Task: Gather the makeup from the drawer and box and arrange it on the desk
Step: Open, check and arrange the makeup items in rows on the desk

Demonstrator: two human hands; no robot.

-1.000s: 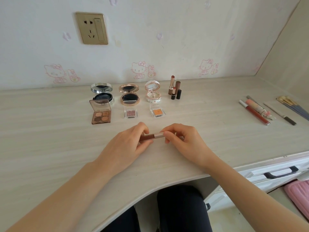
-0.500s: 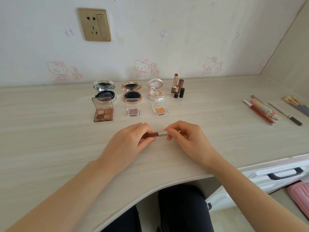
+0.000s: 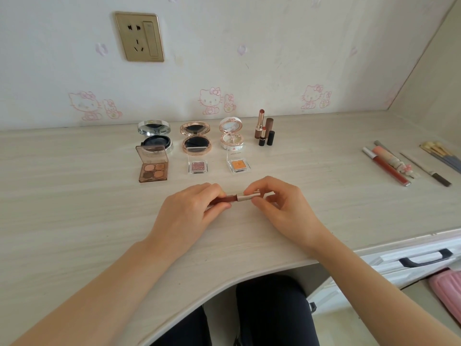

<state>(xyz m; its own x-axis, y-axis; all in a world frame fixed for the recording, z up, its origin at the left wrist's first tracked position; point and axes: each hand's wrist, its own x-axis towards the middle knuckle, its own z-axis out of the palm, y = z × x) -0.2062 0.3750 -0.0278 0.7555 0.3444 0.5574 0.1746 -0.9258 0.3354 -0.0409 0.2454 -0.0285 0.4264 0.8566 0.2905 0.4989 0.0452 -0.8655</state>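
Both hands hold one slim lip gloss tube (image 3: 235, 198) just above the desk (image 3: 74, 221), lying crosswise. My left hand (image 3: 192, 211) pinches its dark red body, and my right hand (image 3: 277, 208) pinches its pale gold cap. Behind them stand three open compacts: a silver compact (image 3: 154, 136), a rose-gold compact (image 3: 195, 138) and a white compact (image 3: 231, 136). In front of those lie an eyeshadow quad (image 3: 152, 168) and two single shadows, the pink shadow (image 3: 197, 166) and the orange shadow (image 3: 239, 165). Uncapped lipsticks with their caps (image 3: 265, 131) stand to the right.
At the desk's right lie a red gloss tube (image 3: 385, 167), a pink tube (image 3: 389, 158), a pencil (image 3: 426, 169) and brushes (image 3: 441, 156). A drawer with a black handle (image 3: 424, 258) sits below the desk's right edge, next to a pink box (image 3: 449, 290). A wall socket (image 3: 139, 37) is above.
Both hands have stayed on the tube at the desk's middle; the red body shows slightly more between the fingers. The camera has tilted a little.
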